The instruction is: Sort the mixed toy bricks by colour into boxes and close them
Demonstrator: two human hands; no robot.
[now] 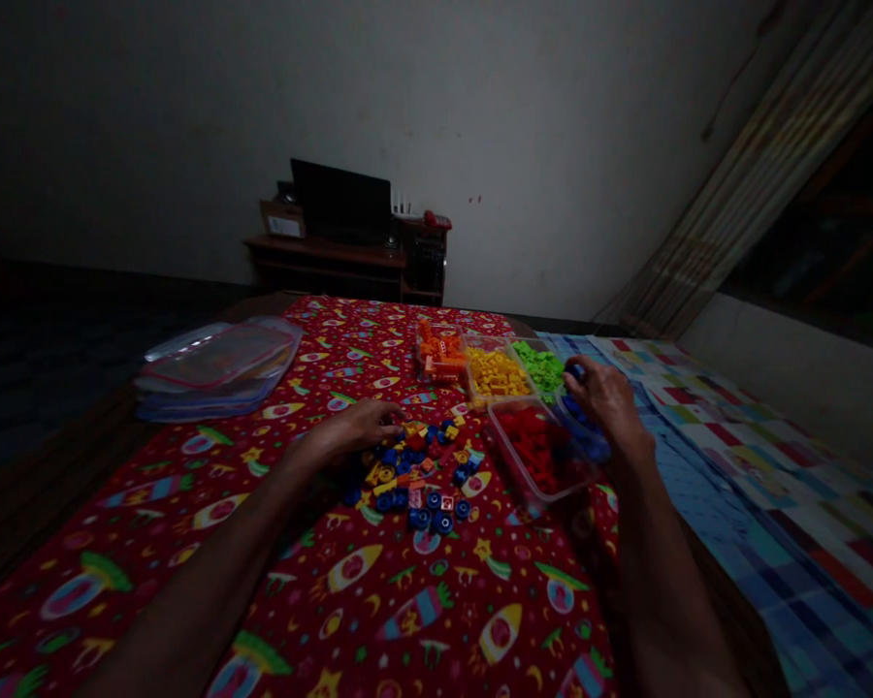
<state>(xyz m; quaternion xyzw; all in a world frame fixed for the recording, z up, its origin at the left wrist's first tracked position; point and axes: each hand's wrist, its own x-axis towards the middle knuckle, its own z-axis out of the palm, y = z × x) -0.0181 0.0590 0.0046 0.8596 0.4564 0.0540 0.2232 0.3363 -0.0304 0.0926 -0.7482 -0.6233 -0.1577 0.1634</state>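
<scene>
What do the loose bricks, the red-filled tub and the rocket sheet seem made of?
The bricks look like glossy moulded plastic, given their shine. The tub seems clear plastic, as its contents show through. The sheet looks like matte printed fabric, its fibre unclear.

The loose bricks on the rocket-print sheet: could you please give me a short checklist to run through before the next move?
Left hand free of bricks: cannot tell, its fingers rest at the loose bricks.
Right hand free of bricks: cannot tell, it is over the blue bricks.
Orange bricks, yellow bricks and green bricks kept apart: ok.
Red bricks inside their clear tub: ok.
Sheet free of loose bricks: not ok, a mixed pile lies there.
</scene>
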